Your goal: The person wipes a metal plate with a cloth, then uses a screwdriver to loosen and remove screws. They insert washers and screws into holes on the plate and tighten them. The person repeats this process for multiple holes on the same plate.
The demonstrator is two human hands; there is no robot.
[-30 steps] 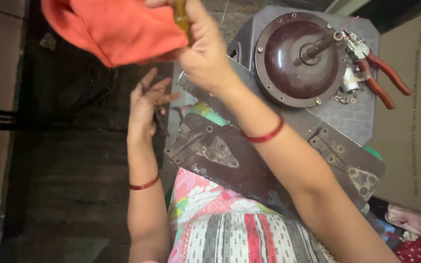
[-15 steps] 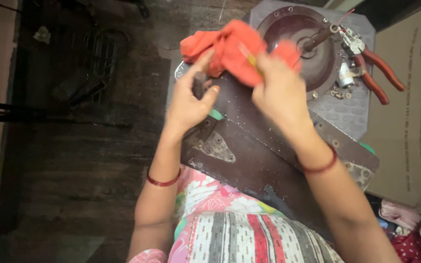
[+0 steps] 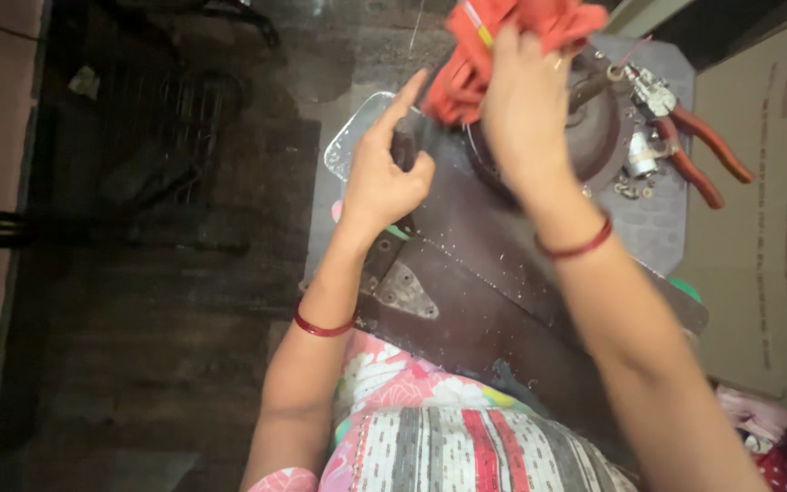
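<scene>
One orange cloth (image 3: 503, 46) is gripped by the right hand (image 3: 526, 118) at top centre; the left hand (image 3: 380, 173), forefinger extended, touches one brown blade (image 3: 466, 273). One pair of red-handled pliers (image 3: 694, 150) lies upper right.

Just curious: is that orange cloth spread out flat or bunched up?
Bunched up: the orange cloth is crumpled in folds under the right hand.

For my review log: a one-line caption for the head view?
Right hand presses orange cloth onto brown fan blade; left hand steadies it.
</scene>
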